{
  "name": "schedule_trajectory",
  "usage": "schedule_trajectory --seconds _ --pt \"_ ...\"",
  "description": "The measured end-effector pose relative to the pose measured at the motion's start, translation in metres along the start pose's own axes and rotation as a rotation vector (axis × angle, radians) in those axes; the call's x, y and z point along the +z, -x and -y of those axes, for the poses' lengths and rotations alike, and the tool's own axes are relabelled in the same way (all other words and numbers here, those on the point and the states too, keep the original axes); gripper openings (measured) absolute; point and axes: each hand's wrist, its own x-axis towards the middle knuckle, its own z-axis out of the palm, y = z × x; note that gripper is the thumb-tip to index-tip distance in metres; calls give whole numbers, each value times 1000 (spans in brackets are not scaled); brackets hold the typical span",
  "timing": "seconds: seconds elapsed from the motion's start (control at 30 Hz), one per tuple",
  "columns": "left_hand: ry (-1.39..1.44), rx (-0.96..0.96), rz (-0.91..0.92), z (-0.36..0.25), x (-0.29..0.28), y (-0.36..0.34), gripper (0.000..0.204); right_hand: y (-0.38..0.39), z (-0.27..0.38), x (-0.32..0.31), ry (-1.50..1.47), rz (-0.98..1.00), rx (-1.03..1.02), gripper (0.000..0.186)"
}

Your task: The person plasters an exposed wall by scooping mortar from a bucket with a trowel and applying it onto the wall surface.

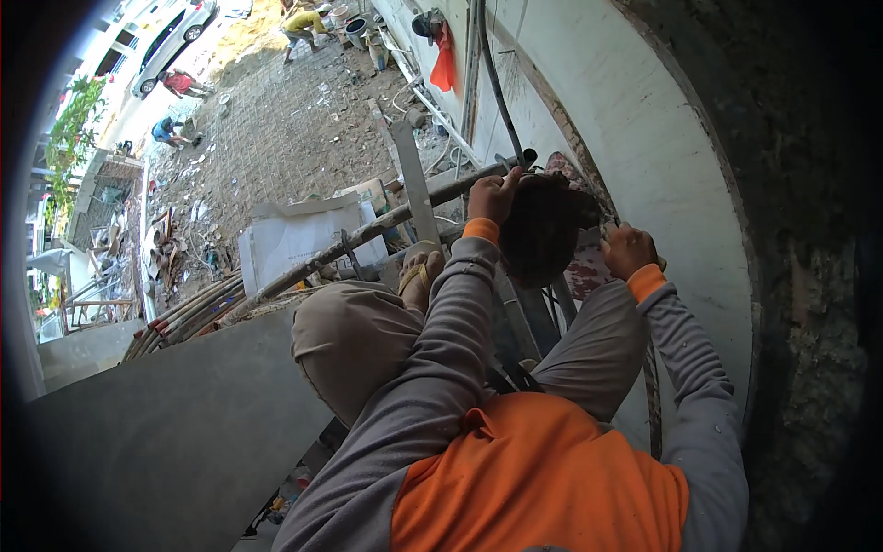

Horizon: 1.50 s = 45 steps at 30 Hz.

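My left hand (494, 195) is closed at the left edge of a dark brown, rounded object (544, 225) in front of me; its kind is too dark to tell. To the right of it, my right hand (630, 250) is closed near the white wall (681, 202). What the right fingers hold, if anything, is mostly hidden. A long metal pole (386, 221) runs diagonally just beyond my left hand. Below the dark object shows a red and white speckled surface (586, 267). My sandalled foot (421, 274) rests left of my left forearm.
A flat upright strip (414, 179) stands beyond the foot, beside a white sheet (299, 241). Several poles (189, 308) lie left of me, along a grey panel (166, 405). Far below, people (302, 29) work on rubble-strewn ground near a parked car (170, 41). An orange cloth (442, 60) hangs on the wall.
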Motion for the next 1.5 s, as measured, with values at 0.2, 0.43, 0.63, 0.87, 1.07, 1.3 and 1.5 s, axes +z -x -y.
schedule_trajectory --seconds 0.2,0.43,0.63,0.87,1.07,1.3,1.5 --pt "-41 -1 51 12 -4 10 62 16 27 45 -65 254 -237 17" --pt "42 58 24 15 -11 12 59 32 54 60 -425 430 -229 31" --pt "73 54 -10 22 -15 8 57 20 59 27 -908 866 200 30" --pt "126 5 34 20 -1 9 54 21 27 43 -1447 1166 335 18" --pt "71 25 39 14 -8 8 52 48 14 -10 -1898 1165 613 18" --pt "45 9 76 5 2 9 57 19 9 6 -892 691 225 25" --pt "-6 75 95 -8 3 17 55 17 -3 -38 16 434 -198 21"
